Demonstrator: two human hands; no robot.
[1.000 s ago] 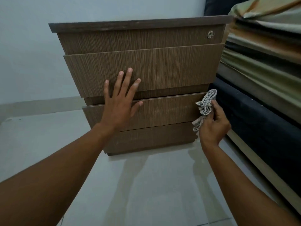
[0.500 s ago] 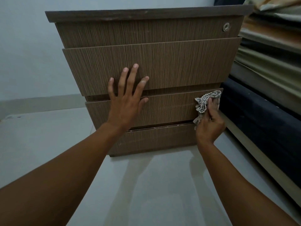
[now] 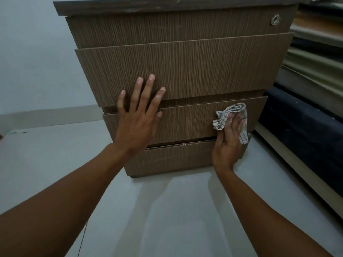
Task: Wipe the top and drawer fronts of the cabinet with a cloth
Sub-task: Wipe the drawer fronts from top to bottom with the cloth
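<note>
A brown wood-grain cabinet (image 3: 185,67) with several drawer fronts stands on the floor against the wall. My left hand (image 3: 137,119) lies flat with fingers spread across the gap between the large upper drawer front and the narrower one below it. My right hand (image 3: 229,143) presses a checked white cloth (image 3: 231,113) against the right part of that narrower drawer front (image 3: 187,123). The cloth bunches above and beside my fingers. A thin dark gap shows under this drawer. Only the front edge of the cabinet's top (image 3: 167,6) shows.
A round metal lock (image 3: 275,20) sits at the top drawer's right end. Stacked mattresses and folded bedding (image 3: 313,75) stand close against the cabinet's right side. Pale floor tiles (image 3: 167,210) spread in front; a plain wall (image 3: 33,52) rises to the left.
My right hand has slid the cloth leftward from the drawer's right edge onto its face and flattened on it. The view has moved closer. My left hand stays pressed in place.
</note>
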